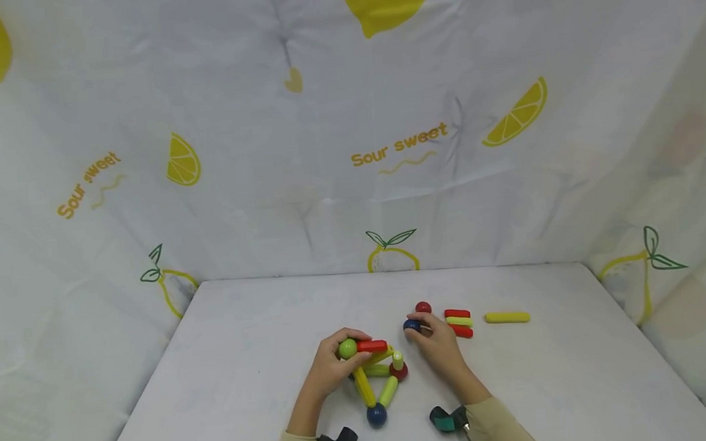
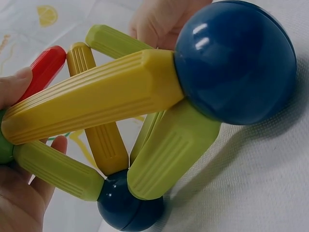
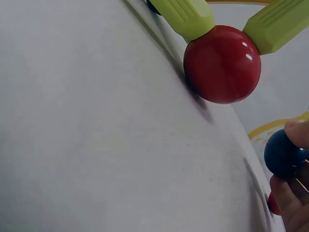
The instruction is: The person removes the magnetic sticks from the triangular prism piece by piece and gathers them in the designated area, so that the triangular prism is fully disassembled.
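My left hand (image 1: 329,365) grips the top of a toy frame of rods and balls, its fingers around the green ball (image 1: 348,348) and its thumb by a red rod (image 2: 46,70). From that ball, a yellow rod (image 1: 364,386) slopes down to a blue ball (image 1: 376,415) on the table. Light green rods (image 1: 388,391) join the lower balls, and another stands up from a red ball (image 3: 222,65). Right of the frame, my right hand (image 1: 440,349) pinches a separate loose blue ball (image 3: 280,153) between thumb and fingers.
Just behind my right hand lies a loose red ball (image 1: 423,307). To its right are two red rods (image 1: 457,313) with a light green rod (image 1: 459,321) between them, then a yellow rod (image 1: 507,317). A lemon-print cloth (image 1: 268,205) hangs behind the white table (image 1: 216,361).
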`<control>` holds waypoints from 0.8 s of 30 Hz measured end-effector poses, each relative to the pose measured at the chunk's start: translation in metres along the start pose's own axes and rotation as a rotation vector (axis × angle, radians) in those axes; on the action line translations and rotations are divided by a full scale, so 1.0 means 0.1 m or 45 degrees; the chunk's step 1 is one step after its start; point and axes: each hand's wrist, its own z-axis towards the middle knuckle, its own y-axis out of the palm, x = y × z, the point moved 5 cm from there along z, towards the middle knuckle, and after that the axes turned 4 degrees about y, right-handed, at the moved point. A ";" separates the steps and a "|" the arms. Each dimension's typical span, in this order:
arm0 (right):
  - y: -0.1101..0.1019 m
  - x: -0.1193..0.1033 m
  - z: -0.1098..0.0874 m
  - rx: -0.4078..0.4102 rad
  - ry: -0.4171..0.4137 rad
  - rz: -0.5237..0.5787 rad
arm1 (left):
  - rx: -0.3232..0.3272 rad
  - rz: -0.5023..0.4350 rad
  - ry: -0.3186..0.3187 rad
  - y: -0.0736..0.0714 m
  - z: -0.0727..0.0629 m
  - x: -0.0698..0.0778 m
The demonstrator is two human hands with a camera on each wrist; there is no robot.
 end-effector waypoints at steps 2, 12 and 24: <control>0.03 -0.03 0.03 0.020 -0.042 -0.013 | 0.000 0.008 0.011 0.00 0.00 0.00; 0.17 -0.14 0.12 0.051 -0.218 -0.207 | 0.002 0.024 -0.026 0.00 0.00 0.00; 0.17 -0.16 0.11 0.014 -0.225 -0.356 | 0.012 0.064 -0.002 -0.01 0.00 0.03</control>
